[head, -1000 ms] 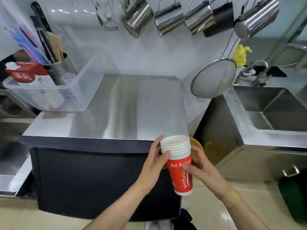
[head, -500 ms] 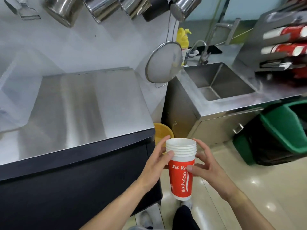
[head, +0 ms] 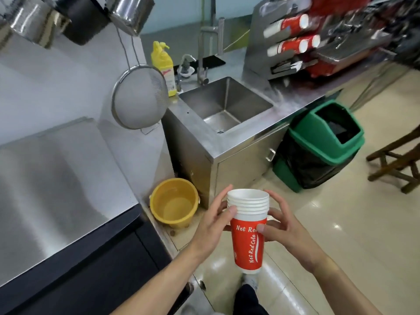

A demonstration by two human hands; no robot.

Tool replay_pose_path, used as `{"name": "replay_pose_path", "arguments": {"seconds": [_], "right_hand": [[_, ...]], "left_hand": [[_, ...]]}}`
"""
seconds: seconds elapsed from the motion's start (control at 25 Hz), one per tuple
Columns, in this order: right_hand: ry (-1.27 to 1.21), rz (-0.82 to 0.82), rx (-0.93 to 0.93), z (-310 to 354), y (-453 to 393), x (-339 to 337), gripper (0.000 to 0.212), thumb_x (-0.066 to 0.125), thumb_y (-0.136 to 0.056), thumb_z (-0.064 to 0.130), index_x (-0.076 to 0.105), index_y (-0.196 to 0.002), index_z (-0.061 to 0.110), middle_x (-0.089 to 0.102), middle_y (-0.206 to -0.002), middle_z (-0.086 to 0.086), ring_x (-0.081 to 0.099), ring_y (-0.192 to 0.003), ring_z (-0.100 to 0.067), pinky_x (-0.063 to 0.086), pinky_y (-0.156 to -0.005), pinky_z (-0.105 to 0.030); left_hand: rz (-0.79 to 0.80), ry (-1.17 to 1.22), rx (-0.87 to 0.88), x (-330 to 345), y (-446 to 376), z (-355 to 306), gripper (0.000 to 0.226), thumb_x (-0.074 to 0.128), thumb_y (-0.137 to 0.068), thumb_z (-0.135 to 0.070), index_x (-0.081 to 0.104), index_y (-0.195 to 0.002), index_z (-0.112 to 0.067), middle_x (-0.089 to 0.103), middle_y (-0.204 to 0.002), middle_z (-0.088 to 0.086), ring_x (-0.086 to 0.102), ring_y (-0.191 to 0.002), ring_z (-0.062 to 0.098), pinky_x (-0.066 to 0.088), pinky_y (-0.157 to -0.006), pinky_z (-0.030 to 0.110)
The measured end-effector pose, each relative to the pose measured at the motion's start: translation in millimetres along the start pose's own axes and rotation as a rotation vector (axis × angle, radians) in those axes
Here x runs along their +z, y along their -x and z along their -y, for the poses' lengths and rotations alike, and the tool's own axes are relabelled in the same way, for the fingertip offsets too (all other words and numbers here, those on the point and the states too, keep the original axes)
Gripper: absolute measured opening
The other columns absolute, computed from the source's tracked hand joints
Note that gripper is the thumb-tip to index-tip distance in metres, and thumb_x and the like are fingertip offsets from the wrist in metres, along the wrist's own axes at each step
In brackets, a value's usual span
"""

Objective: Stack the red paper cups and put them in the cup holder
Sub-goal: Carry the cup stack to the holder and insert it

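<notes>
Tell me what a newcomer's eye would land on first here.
First, the stack of red paper cups at bottom centre, held upright between the left hand and right hand. Then the yellow bucket on the floor beside the sink, and the green bin to the right.

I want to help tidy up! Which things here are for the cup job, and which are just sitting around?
For the job:
stack of red paper cups, held by the left hand and right hand
cup holder beyond the sink

Just sitting around:
yellow bucket
green bin
strainer
yellow bottle
sink
</notes>
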State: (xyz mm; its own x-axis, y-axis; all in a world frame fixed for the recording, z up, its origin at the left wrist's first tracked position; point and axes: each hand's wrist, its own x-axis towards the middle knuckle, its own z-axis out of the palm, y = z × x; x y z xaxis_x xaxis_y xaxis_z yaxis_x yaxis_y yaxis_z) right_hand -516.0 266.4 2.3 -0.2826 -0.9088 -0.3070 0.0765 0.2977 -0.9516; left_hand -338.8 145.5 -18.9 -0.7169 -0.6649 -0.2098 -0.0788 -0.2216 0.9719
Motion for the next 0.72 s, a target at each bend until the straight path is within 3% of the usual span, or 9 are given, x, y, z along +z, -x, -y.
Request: {"name": "replay_pose_path", "arguments": {"seconds": [0.12, 0.32, 0.72], "right_hand": [[-0.013, -0.051, -0.009, 0.9, -2.3, -42.3, 0.081, 0.083, -0.069, 0.036, 0.039, -0.133, 0.056, 0.066, -0.124, 0.004, 0.069, -0.104, -0.024, 0.059, -0.078, -0.034], [-0.047, -0.121, -0.046, 6.5, -16.5, -111.0, 0.080, 0.083, -0.071, 0.033, 0.040, -0.136, 0.050, 0.063, -0.127, 0.002, 0.068, -0.105, -0.026, 0.059, -0.080, -0.040], [-0.063, -0.249, -0.106, 9.0, -40.7, -210.9, 0.074, 0.082, -0.071, 0.034, 0.045, -0.133, 0.049, 0.059, -0.128, 0.005, 0.068, -0.103, -0.021, 0.060, -0.075, -0.033]], "left_hand": [[0.060, -0.027, -0.012, 31.9, -34.1, -8.0, 0.054, 0.058, -0.085, -0.063, 0.043, -0.136, -0.060, 0.061, -0.125, -0.031, 0.060, -0.117, 0.000, 0.056, -0.083, 0.021], [0.112, -0.063, 0.002, 81.2, -92.7, -19.4, 0.050, 0.054, -0.094, -0.046, 0.043, -0.142, -0.050, 0.066, -0.124, -0.022, 0.064, -0.115, 0.005, 0.057, -0.082, 0.025], [0.143, -0.109, 0.013, 162.2, -181.8, -31.5, 0.058, 0.063, -0.079, -0.060, 0.050, -0.135, -0.051, 0.064, -0.128, -0.010, 0.062, -0.116, 0.007, 0.056, -0.081, 0.024]]}}
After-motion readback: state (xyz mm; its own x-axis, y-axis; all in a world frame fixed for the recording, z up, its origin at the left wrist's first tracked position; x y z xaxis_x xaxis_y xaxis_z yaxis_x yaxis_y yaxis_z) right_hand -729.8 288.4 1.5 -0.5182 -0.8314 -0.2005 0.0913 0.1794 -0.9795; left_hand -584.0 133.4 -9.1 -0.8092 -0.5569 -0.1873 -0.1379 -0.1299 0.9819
